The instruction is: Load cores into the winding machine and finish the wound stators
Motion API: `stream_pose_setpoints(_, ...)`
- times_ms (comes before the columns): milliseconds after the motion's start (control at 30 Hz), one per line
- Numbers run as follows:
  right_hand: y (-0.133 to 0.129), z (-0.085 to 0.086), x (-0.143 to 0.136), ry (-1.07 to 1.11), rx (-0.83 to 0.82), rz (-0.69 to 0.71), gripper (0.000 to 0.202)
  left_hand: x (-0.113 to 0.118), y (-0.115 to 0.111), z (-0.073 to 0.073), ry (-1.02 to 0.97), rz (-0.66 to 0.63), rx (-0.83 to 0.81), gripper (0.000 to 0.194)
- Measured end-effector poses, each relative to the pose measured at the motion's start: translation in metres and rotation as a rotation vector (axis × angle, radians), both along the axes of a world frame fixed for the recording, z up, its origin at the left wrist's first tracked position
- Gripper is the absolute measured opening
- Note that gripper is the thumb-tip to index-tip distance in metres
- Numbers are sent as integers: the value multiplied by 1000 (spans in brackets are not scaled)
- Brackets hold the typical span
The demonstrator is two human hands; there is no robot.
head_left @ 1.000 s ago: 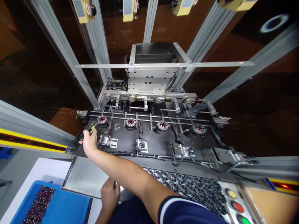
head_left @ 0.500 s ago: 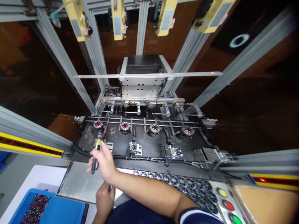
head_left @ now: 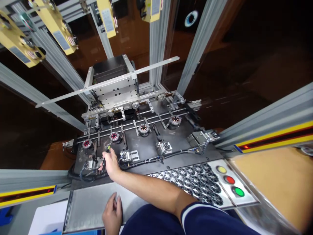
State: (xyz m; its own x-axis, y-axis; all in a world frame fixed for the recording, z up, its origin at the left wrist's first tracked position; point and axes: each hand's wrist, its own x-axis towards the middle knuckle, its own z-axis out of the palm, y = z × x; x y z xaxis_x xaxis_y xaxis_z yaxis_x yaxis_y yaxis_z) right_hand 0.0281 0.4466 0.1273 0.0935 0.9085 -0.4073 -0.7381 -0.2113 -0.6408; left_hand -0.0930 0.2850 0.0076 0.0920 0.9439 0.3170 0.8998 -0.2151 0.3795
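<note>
My right hand (head_left: 111, 165) is closed around a slim black-handled tool with a lime-green collar (head_left: 108, 149). The tool's end is over the dark machine plate, near the second round fixture from the left (head_left: 114, 136), with a small gap between them. That fixture and the leftmost one (head_left: 87, 143) hold parts with red dots in a ring. Low in the view, my left hand (head_left: 112, 213) lies on the bare metal tray (head_left: 85, 205), fingers loosely apart and nothing visible in them.
Two more round fixtures (head_left: 143, 128) stand farther right, with small metal clamps (head_left: 164, 147) in front. Rows of black ring parts (head_left: 193, 181) lie beside yellow, red and green buttons (head_left: 238, 191). Yellow light-curtain posts (head_left: 274, 135) flank the station; yellow hanging units (head_left: 106, 18) are overhead.
The view has swung right and tilted. My right hand has brought the tool toward the second fixture from near the leftmost one. My left hand has come away from the right wrist.
</note>
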Motion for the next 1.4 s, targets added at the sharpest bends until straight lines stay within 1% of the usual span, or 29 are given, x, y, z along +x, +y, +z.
stream_pose_setpoints(133,0,0,2,-4,-9,10,17,0,0,0,-14,17,-17,53)
stream_pose_setpoints(300,5,0,2,3,-18,12,18,0,0,-1,-25,18,-32,51)
stream_pose_setpoints(367,6,3,2,12,-8,19,18,0,0,-1,-23,14,-32,51)
stream_pose_setpoints(433,0,11,4,26,21,60,19,0,0,-1,-19,10,-30,50)
stream_pose_setpoints(467,-7,17,7,37,51,107,20,0,-1,-1,-17,10,-27,49)
stream_pose_setpoints(533,-30,32,21,63,136,256,23,-2,-2,-1,-16,17,-22,47)
stream_pose_setpoints(600,-60,47,45,95,241,417,30,-3,-3,-2,-21,32,-24,42)
stream_pose_setpoints(633,-74,53,61,110,289,467,36,-4,-3,-3,-28,39,-28,40)
stream_pose_setpoints(667,-86,56,78,123,327,470,44,-4,-4,-4,-39,44,-34,39)
stream_pose_setpoints(700,-94,57,95,113,335,433,51,-5,-4,-5,-53,49,-39,38)
stream_pose_setpoints(767,-98,51,125,38,276,290,54,-5,-4,-6,-80,58,-49,39)
stream_pose_setpoints(867,-85,24,154,-80,122,107,43,-6,-3,-9,-99,85,-58,39)
stream_pose_setpoints(967,-67,-3,164,-107,37,6,41,-7,0,-10,-91,94,-66,37)
stream_pose_setpoints(1033,-61,-12,166,-109,9,-44,41,-8,1,-11,-78,90,-66,38)
stream_pose_setpoints(1100,-58,-15,167,-104,-2,-66,39,-9,1,-13,-66,81,-67,39)
stream_pose_setpoints(1267,-56,-15,169,-99,-5,-75,29,-12,-1,-17,-39,64,-73,38)
stream_pose_setpoints(1400,-54,-18,172,-99,-11,-88,30,-13,-3,-19,-27,65,-74,37)
